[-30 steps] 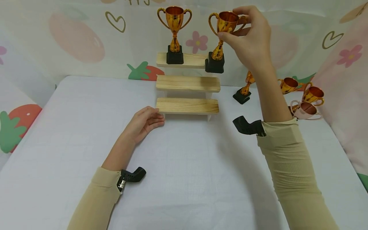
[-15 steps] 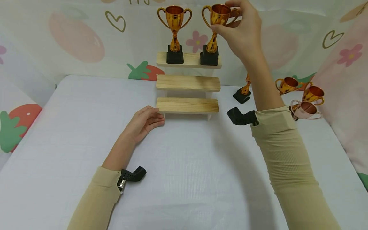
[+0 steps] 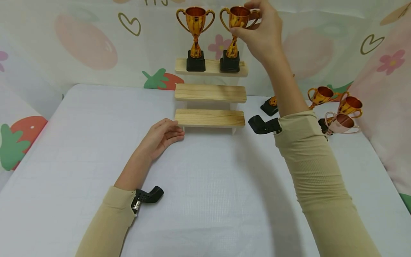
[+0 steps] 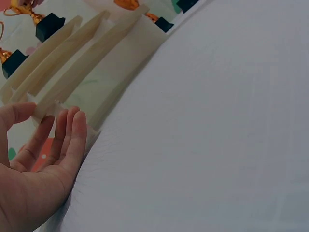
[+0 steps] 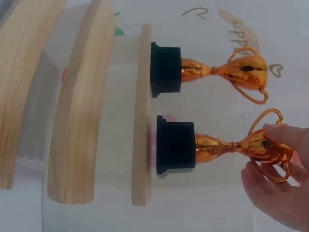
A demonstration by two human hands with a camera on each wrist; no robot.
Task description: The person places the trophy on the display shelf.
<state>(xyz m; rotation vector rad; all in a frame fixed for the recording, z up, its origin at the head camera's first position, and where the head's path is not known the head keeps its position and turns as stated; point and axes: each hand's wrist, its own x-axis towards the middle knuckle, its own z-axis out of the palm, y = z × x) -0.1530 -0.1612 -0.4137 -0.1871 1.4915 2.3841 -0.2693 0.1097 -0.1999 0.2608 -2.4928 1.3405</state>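
Note:
A three-tier wooden display stand (image 3: pixel 210 118) stands at the back of the table. At the left end of its lowest board my left hand (image 3: pixel 158 139) pinches the corner between thumb and fingers (image 4: pixel 46 128). My right hand (image 3: pixel 264 35) grips a gold trophy cup (image 3: pixel 232 50) by its bowl and right handle. That trophy is upright over the right part of the top board; in the right wrist view a thin gap shows between its black base (image 5: pixel 176 145) and the board (image 5: pixel 142 121). Another gold trophy (image 3: pixel 195 25) stands on the top board's left part.
Right of the stand, partly behind my right forearm, are more trophies: a black-based one (image 3: pixel 269 106), two gold cups (image 3: pixel 322 95) and a pink one (image 3: pixel 341 123). A white cloth covers the table (image 3: pixel 205 185). A printed curtain (image 3: pixel 86 43) hangs close behind.
My right hand has carried the trophy left and over the top board, and the trophy has gone from tilted to upright. The left hand has stayed at the stand.

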